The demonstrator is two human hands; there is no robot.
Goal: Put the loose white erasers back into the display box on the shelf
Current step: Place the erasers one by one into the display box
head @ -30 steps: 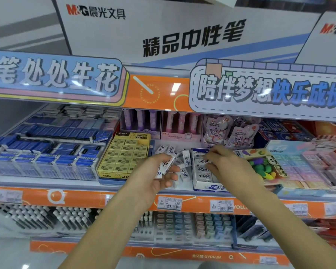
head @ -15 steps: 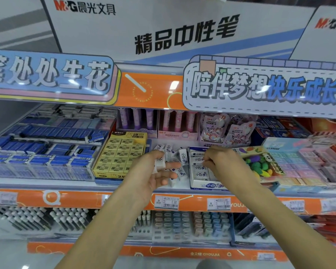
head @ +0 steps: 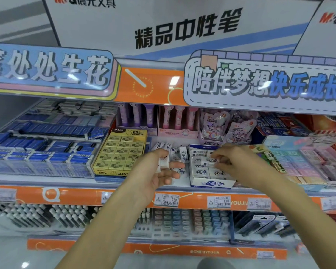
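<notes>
A white and blue display box (head: 211,183) stands on the shelf, partly filled with white erasers. Several loose white erasers (head: 179,154) lie on the shelf just left of it. My left hand (head: 155,171) is over the loose pile and grips a white eraser (head: 164,161) between thumb and fingers. My right hand (head: 239,166) reaches over the box, its fingertips pinching a white eraser (head: 209,162) above the erasers inside. My hands hide part of the pile and of the box.
A yellow box of 2B erasers (head: 120,154) sits left of the loose pile. Blue eraser packs (head: 41,150) fill the far left. Coloured erasers (head: 275,164) and pastel boxes stand right of the display box. Pen packs stand behind. An orange shelf edge (head: 76,195) carries price tags.
My right hand has stayed over the display box, now with an eraser at its fingertips. My left hand keeps its eraser and has shifted slightly. The view has drifted a little.
</notes>
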